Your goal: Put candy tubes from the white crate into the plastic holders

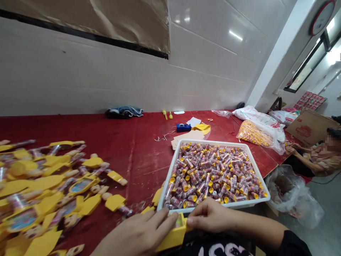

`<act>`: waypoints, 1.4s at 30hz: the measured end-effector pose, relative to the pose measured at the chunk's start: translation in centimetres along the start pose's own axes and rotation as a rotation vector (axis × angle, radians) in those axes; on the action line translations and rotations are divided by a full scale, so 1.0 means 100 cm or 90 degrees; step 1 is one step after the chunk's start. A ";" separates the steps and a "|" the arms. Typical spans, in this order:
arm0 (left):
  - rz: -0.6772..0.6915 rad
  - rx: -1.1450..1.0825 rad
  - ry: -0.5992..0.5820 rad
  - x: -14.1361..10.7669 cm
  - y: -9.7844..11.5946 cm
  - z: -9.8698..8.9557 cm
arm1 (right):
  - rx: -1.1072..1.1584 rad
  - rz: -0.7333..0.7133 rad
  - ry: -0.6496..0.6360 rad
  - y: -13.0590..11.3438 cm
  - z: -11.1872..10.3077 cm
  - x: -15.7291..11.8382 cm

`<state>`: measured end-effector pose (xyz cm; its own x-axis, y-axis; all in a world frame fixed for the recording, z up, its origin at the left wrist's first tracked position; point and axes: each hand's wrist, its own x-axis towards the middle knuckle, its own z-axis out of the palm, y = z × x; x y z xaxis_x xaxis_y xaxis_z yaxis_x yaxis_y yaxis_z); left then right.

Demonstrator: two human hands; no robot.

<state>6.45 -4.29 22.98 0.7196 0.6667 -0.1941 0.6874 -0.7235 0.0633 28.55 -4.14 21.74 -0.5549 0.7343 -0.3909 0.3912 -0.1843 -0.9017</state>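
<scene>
Pale, glossy wall panels [207, 81] rise behind the long red tabletop [149, 142], with a brown sheet [106, 17] up at 11 o'clock and a red-rimmed clock [323, 17] at 2. Down at 6 o'clock, at the near edge, is the yellow piece [172, 239]. My left hand [141, 229] lies over it, fingers stretched fairly straight; its thumb is hidden, so I can't tell how firmly it grips. My right hand [210, 215] is closed, thumb and fingers drawn together at the piece's right end, though I can't tell what is between them.

Just beyond, at 4 to 5 o'clock, a white tray [259, 174] is heaped with small yellow-capped tubes [210, 170]. Yellow paddle-shaped pieces [48, 183] spread in a loose pile at 8 o'clock. Near the middle sits a blue tape dispenser [183, 127]; dark blue cloth [125, 112] lies by the wall towards 9 to 10. At 3 o'clock are a clear bag [253, 133] of small yellow bits and, further off, another person [319, 158] beside a cardboard box [310, 126]. Crumpled plastic [298, 199] lies at 4.
</scene>
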 end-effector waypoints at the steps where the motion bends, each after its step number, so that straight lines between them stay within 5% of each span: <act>1: -0.033 -0.062 -0.028 0.002 -0.001 -0.003 | -0.088 -0.051 0.042 -0.004 -0.001 -0.004; 6: -0.131 -0.434 -0.099 0.003 -0.005 -0.015 | -0.670 -0.283 0.194 -0.010 -0.003 -0.016; 9: -0.174 -0.650 -0.163 0.003 -0.012 -0.010 | -0.848 -0.462 0.231 -0.002 -0.003 -0.013; 12: -0.196 -0.716 -0.203 0.002 -0.013 -0.010 | -0.758 -0.479 0.234 0.009 0.000 -0.009; 18: -0.157 -0.459 -0.161 -0.006 0.001 -0.031 | -0.558 -0.403 0.067 0.012 0.006 -0.010; 21: -0.153 -0.385 -0.130 -0.007 0.006 -0.026 | -0.310 -0.242 0.008 0.014 0.008 -0.003; 24: -0.126 -0.272 -0.086 -0.004 0.005 -0.009 | 0.020 0.018 -0.087 0.026 0.008 0.012; 27: -0.093 -0.221 -0.063 0.002 -0.003 0.009 | 0.091 0.137 -0.124 0.038 0.005 0.027; 29: -0.103 -0.280 -0.062 0.007 -0.011 0.020 | -0.108 0.033 -0.048 0.040 0.002 0.031; 32: -0.139 -0.617 -0.118 0.013 -0.020 0.032 | -0.519 -0.258 0.118 0.034 0.002 0.029; 35: -0.188 -0.897 -0.222 0.014 -0.020 0.036 | -0.618 -0.405 0.122 0.029 0.002 0.026; 37: -0.218 -0.815 -0.190 0.013 -0.017 0.033 | -0.484 -0.331 0.074 0.030 0.003 0.029; 42: -0.152 -0.296 -0.096 0.015 -0.015 0.031 | -0.067 0.078 -0.115 0.056 0.011 0.057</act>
<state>6.20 -2.76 19.52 0.5392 0.7455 -0.3917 0.8257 -0.3764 0.4202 26.74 -1.71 14.22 -0.6171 0.5798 -0.5319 0.5333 -0.1888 -0.8246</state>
